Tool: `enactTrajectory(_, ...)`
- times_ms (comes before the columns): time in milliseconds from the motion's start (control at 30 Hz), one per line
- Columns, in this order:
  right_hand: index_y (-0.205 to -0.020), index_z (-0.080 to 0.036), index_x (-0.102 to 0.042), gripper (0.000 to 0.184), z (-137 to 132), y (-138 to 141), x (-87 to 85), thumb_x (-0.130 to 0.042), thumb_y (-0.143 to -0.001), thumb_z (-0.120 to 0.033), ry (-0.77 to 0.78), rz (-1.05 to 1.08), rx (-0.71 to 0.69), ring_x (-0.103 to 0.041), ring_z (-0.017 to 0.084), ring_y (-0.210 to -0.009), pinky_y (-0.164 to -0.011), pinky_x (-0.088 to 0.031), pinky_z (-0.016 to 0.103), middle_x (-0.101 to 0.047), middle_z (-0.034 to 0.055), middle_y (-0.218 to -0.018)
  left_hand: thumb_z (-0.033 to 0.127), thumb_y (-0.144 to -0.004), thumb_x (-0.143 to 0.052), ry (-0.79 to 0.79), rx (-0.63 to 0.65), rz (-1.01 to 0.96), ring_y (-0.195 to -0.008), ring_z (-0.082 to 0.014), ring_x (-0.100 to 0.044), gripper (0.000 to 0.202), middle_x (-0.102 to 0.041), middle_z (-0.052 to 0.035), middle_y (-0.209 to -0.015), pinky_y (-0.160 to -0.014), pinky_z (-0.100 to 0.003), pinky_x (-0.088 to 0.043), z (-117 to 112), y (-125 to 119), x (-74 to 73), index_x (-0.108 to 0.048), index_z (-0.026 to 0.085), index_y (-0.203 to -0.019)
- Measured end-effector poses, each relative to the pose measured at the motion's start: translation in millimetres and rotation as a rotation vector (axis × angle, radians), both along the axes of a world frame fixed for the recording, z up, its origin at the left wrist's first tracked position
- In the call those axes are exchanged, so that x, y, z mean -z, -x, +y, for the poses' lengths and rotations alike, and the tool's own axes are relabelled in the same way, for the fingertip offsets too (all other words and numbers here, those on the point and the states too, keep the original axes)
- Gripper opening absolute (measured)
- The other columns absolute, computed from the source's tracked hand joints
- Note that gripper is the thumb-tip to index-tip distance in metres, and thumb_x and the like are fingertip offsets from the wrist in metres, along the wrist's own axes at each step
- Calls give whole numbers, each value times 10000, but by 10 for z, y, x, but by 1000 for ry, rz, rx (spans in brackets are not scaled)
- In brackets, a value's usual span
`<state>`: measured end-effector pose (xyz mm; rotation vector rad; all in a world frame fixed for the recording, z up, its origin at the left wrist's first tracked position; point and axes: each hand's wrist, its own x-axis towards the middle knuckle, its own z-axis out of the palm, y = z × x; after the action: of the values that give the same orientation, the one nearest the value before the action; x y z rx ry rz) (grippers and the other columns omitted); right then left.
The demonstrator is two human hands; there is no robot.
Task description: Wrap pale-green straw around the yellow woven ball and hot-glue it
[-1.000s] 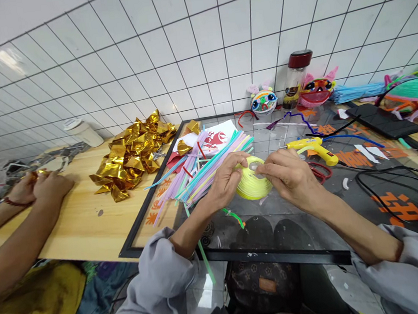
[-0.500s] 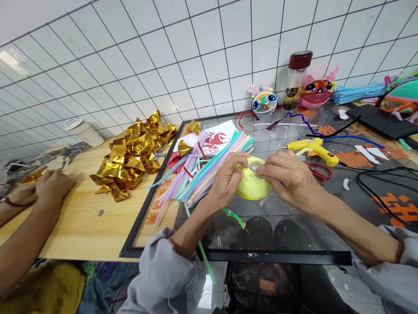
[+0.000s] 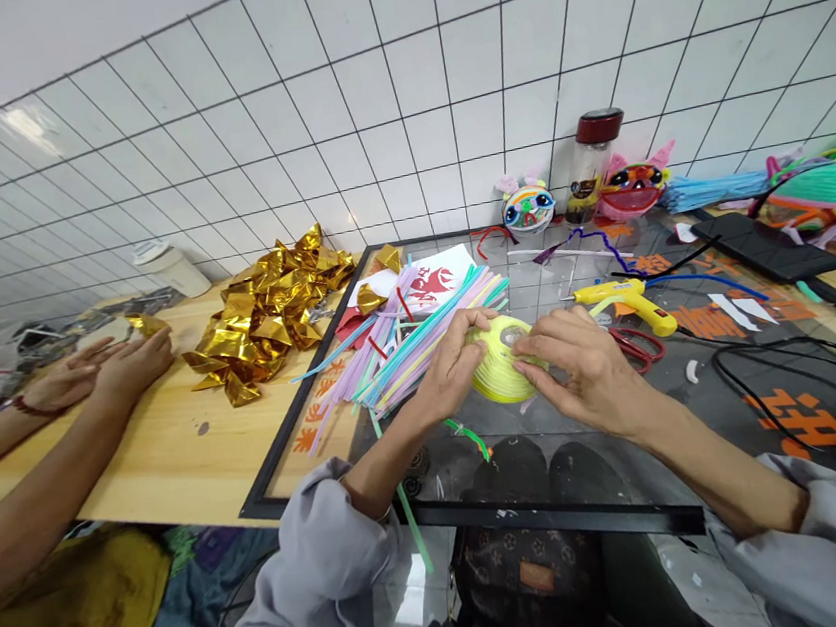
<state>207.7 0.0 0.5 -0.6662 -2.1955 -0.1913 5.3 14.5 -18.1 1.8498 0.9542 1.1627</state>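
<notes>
Above the dark glass-topped board I hold a yellow dome (image 3: 501, 369) that looks wound from pipe cleaners, with a small round opening near its top. My left hand (image 3: 455, 368) is closed on its left rim, thumb and fingers pinching the edge. At the opening's right side, my right hand (image 3: 578, 361) has its thumb and fingertips pressed together against the dome; whether a small strand is between them I cannot tell. A pile of pastel pipe cleaners (image 3: 421, 338) lies just left of the dome. To the right rests a yellow glue gun (image 3: 632, 301).
At left, a co-worker's hands (image 3: 104, 374) are beside folded gold foil pieces (image 3: 266, 306). A bottle (image 3: 593, 168) and two animal-face crafts, one white (image 3: 528, 205) and one pink (image 3: 634, 186), stand by the tiled wall. Black cable (image 3: 791, 341) loops at right beside a phone (image 3: 772, 243).
My right fingertips have shifted slightly lower on the yellow dome. The co-worker's hands have moved right and opened, with a gold foil piece at the fingertips.
</notes>
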Motion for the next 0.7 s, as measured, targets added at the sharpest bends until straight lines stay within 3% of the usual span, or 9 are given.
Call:
enactTrajectory(233,-913,-176,-663,121,0,18,29,-577,-982,-226,-39,-13,18,-506,194,-743,-692,-330,333,-658,53,-797,325,-914,-446,40,-35,-23,-1242,-238,-535,121,-579,-93,-1263,-1110,-416,-387,2,-35,6,-442,222,-978)
enactTrajectory(700,-893,-189,-670,177,-38,42,28,-520,-987,-184,-14,-29,34,-499,198,-754,-705,-321,347,-655,58,-811,314,-902,-490,43,-66,-11,-1199,-233,-546,126,-580,-89,-1254,-1075,-379,-407,-28,-70,-13,-416,228,-956)
